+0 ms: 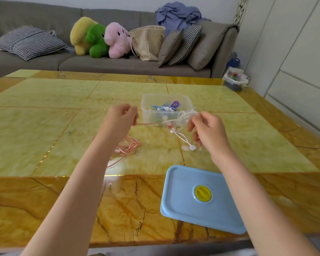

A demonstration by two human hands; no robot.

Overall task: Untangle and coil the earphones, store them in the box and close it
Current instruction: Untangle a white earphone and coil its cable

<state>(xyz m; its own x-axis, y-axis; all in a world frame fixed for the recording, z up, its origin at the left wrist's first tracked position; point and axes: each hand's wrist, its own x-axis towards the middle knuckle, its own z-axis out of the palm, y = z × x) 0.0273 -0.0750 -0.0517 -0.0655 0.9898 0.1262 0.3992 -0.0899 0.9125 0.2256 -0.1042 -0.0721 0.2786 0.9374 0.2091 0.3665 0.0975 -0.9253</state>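
My left hand (120, 115) pinches a pink earphone cable (149, 123) that runs taut to the right. My right hand (205, 128) grips a white tangle of earphone cable (185, 117), from which white earbuds (189, 147) dangle above the table. The rest of the pink cable lies in a loose heap (128, 145) on the table under my left forearm. Behind my hands stands the clear plastic box (148, 108), open, with blue and purple earphones (169, 106) inside. Its blue lid (185, 206) with a yellow knob lies near the front edge on the right.
The yellow marble-patterned table (44, 126) fills the view. Behind it stands a grey sofa (118, 63) with plush toys, cushions and a bag. A small container (236, 79) of beads sits past the table's far right corner.
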